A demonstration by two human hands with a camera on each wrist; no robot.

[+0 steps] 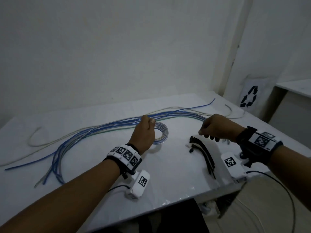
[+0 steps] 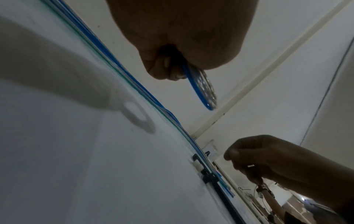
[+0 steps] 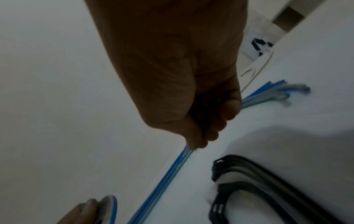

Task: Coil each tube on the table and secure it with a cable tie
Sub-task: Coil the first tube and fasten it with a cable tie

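My left hand [image 1: 149, 122] holds a small flat coil of clear and blue tube [image 1: 164, 133] upright just above the white table [image 1: 168, 174], thumb and fingers pinching its upper edge. The left wrist view shows that coil [image 2: 205, 91] sticking out below the left hand [image 2: 172, 71]. A long bundle of blue, clear and green tubes [image 1: 101, 130] lies across the table behind it. My right hand [image 1: 204, 133] is over the bundle's right part with curled fingers; in the right wrist view its fingertips [image 3: 197, 145] pinch the tubes [image 3: 172, 174]. Black cable ties [image 1: 203, 153] lie in a stack below the right hand.
A loose white tube [image 1: 42, 143] loops along the far left and back of the table. A white bag with a recycling sign [image 1: 249, 96] stands past the table's right corner. The table's front edge [image 1: 185, 197] runs close to my forearms. Thin cables hang off at the right.
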